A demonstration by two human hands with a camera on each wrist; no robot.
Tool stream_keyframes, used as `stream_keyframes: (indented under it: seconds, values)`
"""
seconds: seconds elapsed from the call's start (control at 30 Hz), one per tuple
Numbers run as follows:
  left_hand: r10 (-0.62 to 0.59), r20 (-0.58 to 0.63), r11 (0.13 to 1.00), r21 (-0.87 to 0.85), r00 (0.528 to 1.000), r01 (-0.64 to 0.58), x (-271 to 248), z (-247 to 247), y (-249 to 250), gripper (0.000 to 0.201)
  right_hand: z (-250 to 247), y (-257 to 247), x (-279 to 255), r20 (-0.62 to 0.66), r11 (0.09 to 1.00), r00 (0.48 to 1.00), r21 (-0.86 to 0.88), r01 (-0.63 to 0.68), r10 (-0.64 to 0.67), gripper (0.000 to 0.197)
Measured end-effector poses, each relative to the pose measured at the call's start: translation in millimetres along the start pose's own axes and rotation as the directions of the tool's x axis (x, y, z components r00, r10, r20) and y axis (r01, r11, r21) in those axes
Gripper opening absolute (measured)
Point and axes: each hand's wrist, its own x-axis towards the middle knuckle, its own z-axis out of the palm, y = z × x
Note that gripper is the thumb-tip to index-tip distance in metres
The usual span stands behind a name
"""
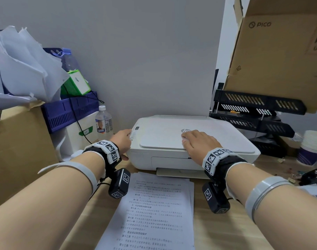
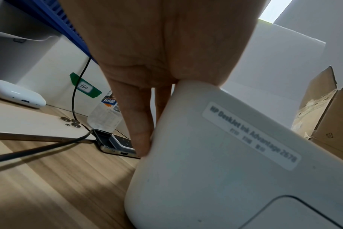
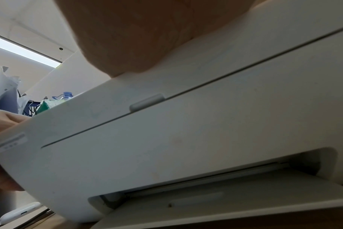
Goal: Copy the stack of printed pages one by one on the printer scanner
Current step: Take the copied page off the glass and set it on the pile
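Note:
A white printer (image 1: 168,161) stands on the wooden desk with its scanner lid (image 1: 159,136) down. My right hand (image 1: 199,141) lies flat on the lid beside the logo, fingers straight; in the right wrist view only its palm (image 3: 137,31) shows above the printer front (image 3: 186,131). My left hand (image 1: 122,139) is at the printer's front left corner by the control panel. Its fingers (image 2: 139,124) run down the printer's left side (image 2: 225,170), touching it. A stack of printed pages (image 1: 154,213) lies on the desk in front of the output tray (image 3: 225,201).
A water bottle (image 1: 103,121), a blue basket (image 1: 69,109) and a cardboard box (image 1: 18,150) crowd the left. Black paper trays (image 1: 253,109), paper cups (image 1: 312,147) and a hanging PICO box (image 1: 280,51) are on the right. Phones (image 2: 39,125) and a cable (image 2: 76,93) lie left of the printer.

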Motion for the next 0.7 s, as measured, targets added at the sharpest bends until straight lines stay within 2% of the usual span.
stream_keyframes:
  seconds: [0.3, 0.4, 0.63, 0.7]
  values:
    - [0.027, 0.002, 0.999, 0.028, 1.000, -0.027, -0.7, -1.8, -1.6, 0.036, 0.0, -0.4, 1.0, 0.008, 1.000, 1.000, 0.000, 0.000, 0.000, 0.041]
    - [0.089, 0.019, 0.992, 0.091, 0.996, -0.090, 0.3, -2.0, -3.4, 0.041, -0.2, 0.4, 1.3, 0.012, 1.000, 1.000, 0.004, -0.003, 0.003, 0.040]
    - [0.045, 0.022, 0.999, 0.026, 0.999, -0.046, -3.4, -1.7, 0.4, 0.040, -0.1, 1.2, 3.2, 0.028, 1.000, 1.000, 0.008, -0.005, 0.005, 0.039]
    - [0.039, 0.014, 0.999, 0.010, 0.999, -0.039, -5.8, -1.2, 1.5, 0.034, -0.3, 1.7, 3.8, 0.051, 1.000, 0.999, 0.020, -0.012, 0.011, 0.040]
